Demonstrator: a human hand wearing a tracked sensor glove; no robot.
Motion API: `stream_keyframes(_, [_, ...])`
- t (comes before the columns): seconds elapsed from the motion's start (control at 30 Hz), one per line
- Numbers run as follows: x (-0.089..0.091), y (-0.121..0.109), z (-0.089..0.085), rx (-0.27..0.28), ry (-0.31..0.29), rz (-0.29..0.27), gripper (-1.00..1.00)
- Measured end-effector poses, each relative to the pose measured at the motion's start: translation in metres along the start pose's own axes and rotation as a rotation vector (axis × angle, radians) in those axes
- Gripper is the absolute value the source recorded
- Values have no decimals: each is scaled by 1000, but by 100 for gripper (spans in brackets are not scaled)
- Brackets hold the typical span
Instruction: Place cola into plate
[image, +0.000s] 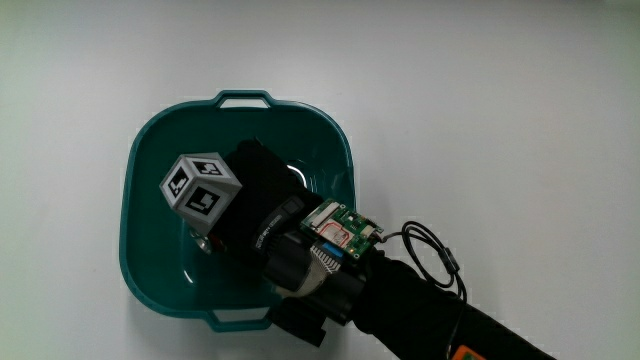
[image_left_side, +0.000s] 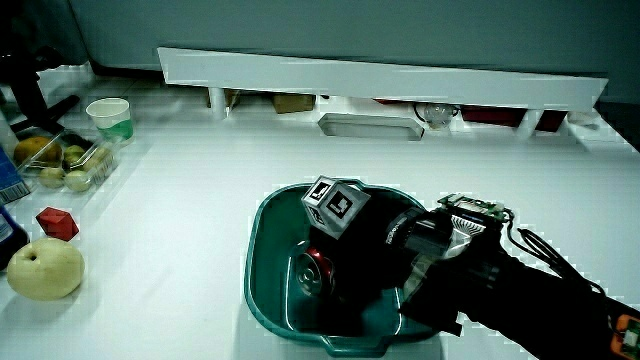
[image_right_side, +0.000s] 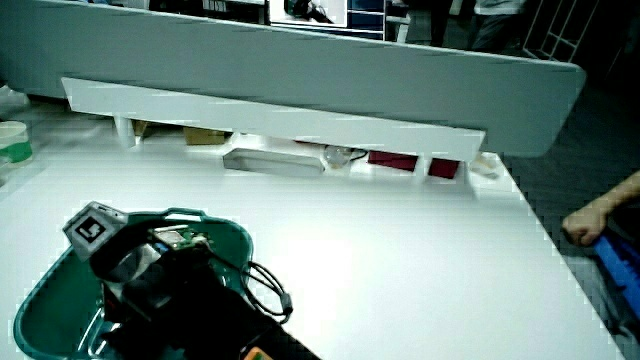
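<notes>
The gloved hand (image: 255, 205) reaches down inside a teal plate (image: 140, 180), a deep two-handled basin on the white counter (image: 500, 110). In a side view the cola can (image_left_side: 312, 272) lies on its side at the basin's bottom, its silver end showing just beneath the fingers. Whether the fingers clasp it or have let go cannot be told. The placing step looks nearly done; next comes releasing and lifting clear.
</notes>
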Motion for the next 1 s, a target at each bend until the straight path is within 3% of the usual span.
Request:
stream_keyframes(0.13, [-5, 2, -2, -13, -27, 2, 0])
stream_keyframes(0.6, [-18, 3, -7, 31, -48, 25, 0])
stream_keyframes(0.73, [-15, 1, -7, 24, -60, 0, -14])
stream_keyframes(1.0, [-13, 3, -13, 11, -24, 13, -43])
